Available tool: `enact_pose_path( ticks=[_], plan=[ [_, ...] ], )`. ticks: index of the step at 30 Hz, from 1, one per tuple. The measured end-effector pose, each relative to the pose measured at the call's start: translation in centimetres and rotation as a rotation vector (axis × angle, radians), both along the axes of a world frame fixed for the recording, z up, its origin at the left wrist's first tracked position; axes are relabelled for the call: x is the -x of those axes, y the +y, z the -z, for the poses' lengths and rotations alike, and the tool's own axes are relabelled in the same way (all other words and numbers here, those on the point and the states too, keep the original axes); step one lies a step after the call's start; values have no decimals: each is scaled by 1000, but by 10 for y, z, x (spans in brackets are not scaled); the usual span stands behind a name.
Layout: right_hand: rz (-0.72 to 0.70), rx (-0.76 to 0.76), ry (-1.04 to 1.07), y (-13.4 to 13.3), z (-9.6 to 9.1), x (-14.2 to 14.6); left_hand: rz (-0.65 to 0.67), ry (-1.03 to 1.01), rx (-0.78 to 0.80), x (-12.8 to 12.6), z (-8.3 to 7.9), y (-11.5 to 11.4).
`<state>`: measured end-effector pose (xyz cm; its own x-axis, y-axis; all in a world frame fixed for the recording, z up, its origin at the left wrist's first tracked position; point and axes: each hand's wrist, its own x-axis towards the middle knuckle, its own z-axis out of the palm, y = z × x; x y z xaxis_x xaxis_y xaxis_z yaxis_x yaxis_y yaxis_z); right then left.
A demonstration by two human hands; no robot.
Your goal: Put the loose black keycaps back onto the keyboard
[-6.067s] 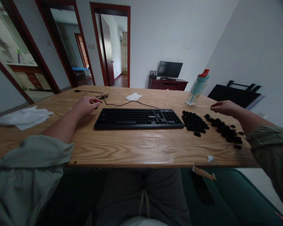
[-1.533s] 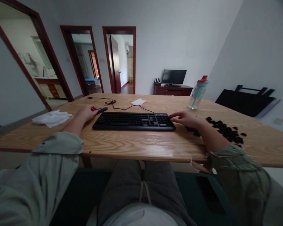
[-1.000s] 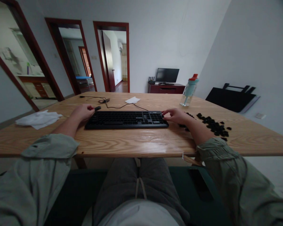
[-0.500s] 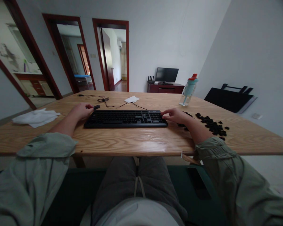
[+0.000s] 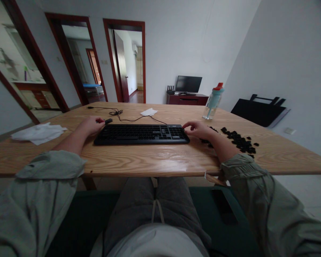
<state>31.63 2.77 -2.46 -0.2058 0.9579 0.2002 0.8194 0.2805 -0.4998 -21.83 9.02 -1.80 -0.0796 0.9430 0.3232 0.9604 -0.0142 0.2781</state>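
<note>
A black keyboard (image 5: pixel 139 137) lies flat along the table, and many of its key spots look bare, though a few keys show. My left hand (image 5: pixel 92 125) is closed on a small dark stick-like piece (image 5: pixel 108 121) just above the keyboard's upper left corner; its exact kind is too small to make out. At the keyboard's right end, the thumb and index finger of my right hand (image 5: pixel 199 130) grip the edge, the other fingers curled under. Beside that hand lies a loose pile of black keycaps (image 5: pixel 239 140), partly hidden by my wrist.
The keyboard's cable (image 5: pixel 116 112) runs coiled behind it. White tissues (image 5: pixel 39 132) lie at left, and another paper piece (image 5: pixel 149 112) lies behind the keyboard. A water bottle (image 5: pixel 213 103) stands at the back right. A phone (image 5: pixel 224 207) rests on the seat beside my leg.
The view has shifted slightly. Both hands stay in nearly the same places at the keyboard's ends, with the right index finger a little straighter.
</note>
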Motion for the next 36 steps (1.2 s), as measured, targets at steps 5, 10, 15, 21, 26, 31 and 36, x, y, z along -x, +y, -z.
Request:
enact_pose_path(
  ticks=[5, 10, 15, 21, 26, 31, 36],
  plan=[
    [-4, 34, -11, 1, 2, -1, 15, -18, 17, 0, 0, 0],
    [-15, 22, -33, 5, 5, -2, 21, -54, 21, 1, 1, 2],
    [-35, 5, -67, 7, 5, -2, 23, -44, 14, 0, 2, 1],
    [-27, -4, -116, 3, 0, 3, 56, -62, 27, -4, -2, -4],
    [-124, -48, -188, -5, -1, 8, 55, -70, 20, -5, -2, -6],
    [-124, -68, -282, -15, 6, 6, 64, -101, 26, -3, 1, -3],
    [-124, -112, -327, -22, 8, 7, 63, -77, 37, -2, 2, 1]
  ],
)
